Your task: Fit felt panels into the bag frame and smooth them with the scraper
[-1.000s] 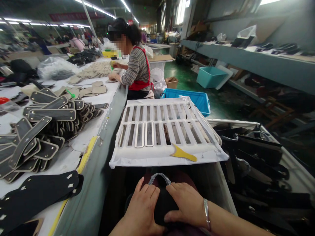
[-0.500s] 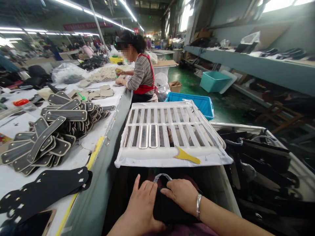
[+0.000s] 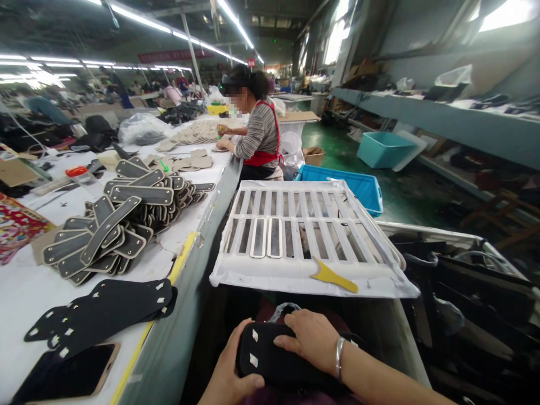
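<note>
A black flat piece with small white tabs [image 3: 270, 360] lies across my lap at the bottom centre. My left hand [image 3: 230, 377] grips its near left end, thumb curled over the edge. My right hand [image 3: 310, 337], with a silver bangle on the wrist, rests on top of the piece with its fingers curved over the far edge. A clear plastic loop [image 3: 284, 309] shows just beyond the piece.
A white slotted tray [image 3: 304, 270] with a yellow scraper [image 3: 333, 275] stands right ahead. On the white table to the left lie a black tabbed stack [image 3: 105, 309], a pile of grey-edged strips [image 3: 122, 225] and a phone [image 3: 63, 374]. A co-worker [image 3: 259, 135] sits farther along; bins stand right.
The black piece has been turned up so its white tabs show, and my left hand has slid from its top to its near end. The view has panned left.
</note>
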A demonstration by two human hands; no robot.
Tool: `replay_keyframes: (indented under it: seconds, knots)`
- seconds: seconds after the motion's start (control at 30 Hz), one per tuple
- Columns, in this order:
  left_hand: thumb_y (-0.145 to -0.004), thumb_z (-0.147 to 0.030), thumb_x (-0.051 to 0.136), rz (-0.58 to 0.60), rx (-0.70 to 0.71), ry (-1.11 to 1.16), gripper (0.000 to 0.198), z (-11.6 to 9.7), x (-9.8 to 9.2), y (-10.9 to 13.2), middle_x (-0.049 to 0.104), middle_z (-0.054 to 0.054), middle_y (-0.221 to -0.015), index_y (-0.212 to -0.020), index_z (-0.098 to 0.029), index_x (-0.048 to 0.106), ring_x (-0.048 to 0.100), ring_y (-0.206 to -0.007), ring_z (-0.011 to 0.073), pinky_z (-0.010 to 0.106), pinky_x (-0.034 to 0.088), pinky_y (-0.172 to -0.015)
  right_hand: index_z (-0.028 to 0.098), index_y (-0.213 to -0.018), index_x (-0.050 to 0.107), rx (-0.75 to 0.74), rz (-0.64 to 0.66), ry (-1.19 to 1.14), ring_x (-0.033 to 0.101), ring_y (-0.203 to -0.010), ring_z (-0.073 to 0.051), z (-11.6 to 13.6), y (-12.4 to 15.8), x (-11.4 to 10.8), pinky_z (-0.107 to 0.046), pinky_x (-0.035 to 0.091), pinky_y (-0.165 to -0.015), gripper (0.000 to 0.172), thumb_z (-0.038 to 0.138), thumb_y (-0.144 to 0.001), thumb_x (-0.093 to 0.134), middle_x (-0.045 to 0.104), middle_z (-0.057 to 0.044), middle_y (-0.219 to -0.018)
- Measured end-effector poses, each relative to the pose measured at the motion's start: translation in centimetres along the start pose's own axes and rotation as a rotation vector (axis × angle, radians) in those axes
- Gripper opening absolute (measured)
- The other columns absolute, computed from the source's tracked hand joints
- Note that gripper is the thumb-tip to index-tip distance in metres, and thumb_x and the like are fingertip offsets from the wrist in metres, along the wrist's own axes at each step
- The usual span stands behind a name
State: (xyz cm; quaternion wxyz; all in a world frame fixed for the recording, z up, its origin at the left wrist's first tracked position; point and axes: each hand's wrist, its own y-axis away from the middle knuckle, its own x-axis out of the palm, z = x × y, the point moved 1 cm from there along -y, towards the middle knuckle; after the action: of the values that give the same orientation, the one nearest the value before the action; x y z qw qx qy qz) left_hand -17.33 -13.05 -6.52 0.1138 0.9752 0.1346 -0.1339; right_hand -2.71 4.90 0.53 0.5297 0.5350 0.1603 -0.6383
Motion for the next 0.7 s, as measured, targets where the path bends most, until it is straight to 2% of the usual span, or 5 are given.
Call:
replay_keyframes:
  seconds: [0.27,0.4,0.5,0.63,0.7]
  knots:
    - [-0.072,-0.045,0.062,-0.085,-0.070,0.086,0.077,-1.3,0.6,0.3,0.038,0.006,-0.139,-0.135,-0.024,0.023,0.038,-0.127,0.0214,0.034,0.030,-0.108,0.019,-0.082,0.064,-0.008,0.006,-0.002,0.059,-0.081,-0.022,0.1,-1.2,0.4,-0.030,0.037,-0.067,0.050,0.056,-0.090,0.032,0.063,-0.006,-0.083]
    - [-0.075,-0.041,0.062,-0.041,-0.099,0.198,0.074,-2.3,0.4,0.7,0.040,0.004,-0.140,-0.136,-0.025,0.023,0.038,-0.127,0.0204,0.033,0.029,-0.109,0.018,-0.080,0.065,-0.017,0.025,-0.009,0.058,-0.080,-0.021,0.2,-1.2,0.1,-0.030,0.037,-0.067,0.051,0.055,-0.091,0.031,0.063,-0.006,-0.082]
    - [-0.082,-0.043,0.051,-0.042,-0.148,0.332,0.060,-3.0,0.2,0.8,0.039,0.004,-0.141,-0.135,-0.023,0.031,0.035,-0.130,0.0199,0.035,0.024,-0.112,0.018,-0.080,0.065,-0.007,0.027,0.003,0.058,-0.081,-0.021,0.3,-0.8,0.1,-0.031,0.039,-0.070,0.052,0.054,-0.091,0.031,0.062,-0.006,-0.082]
    - [-0.087,-0.039,0.044,-0.066,-0.173,0.342,0.049,-3.3,0.0,0.8,0.040,0.003,-0.141,-0.133,-0.022,0.037,0.035,-0.130,0.0183,0.037,0.022,-0.114,0.019,-0.106,0.062,-0.019,-0.091,-0.001,0.055,-0.096,-0.024,1.8,-0.3,0.9,-0.035,0.042,-0.082,0.044,0.053,-0.089,0.040,0.060,-0.008,-0.100]
    - [-0.087,-0.037,0.045,-0.078,-0.140,0.316,0.048,-3.3,-0.1,0.8,0.041,0.003,-0.141,-0.132,-0.022,0.038,0.035,-0.130,0.0177,0.036,0.024,-0.113,0.017,-0.123,0.051,-0.034,-0.135,0.007,0.052,-0.102,-0.027,3.0,-0.5,1.6,-0.041,0.040,-0.088,0.052,0.054,-0.086,0.044,0.057,-0.011,-0.110]
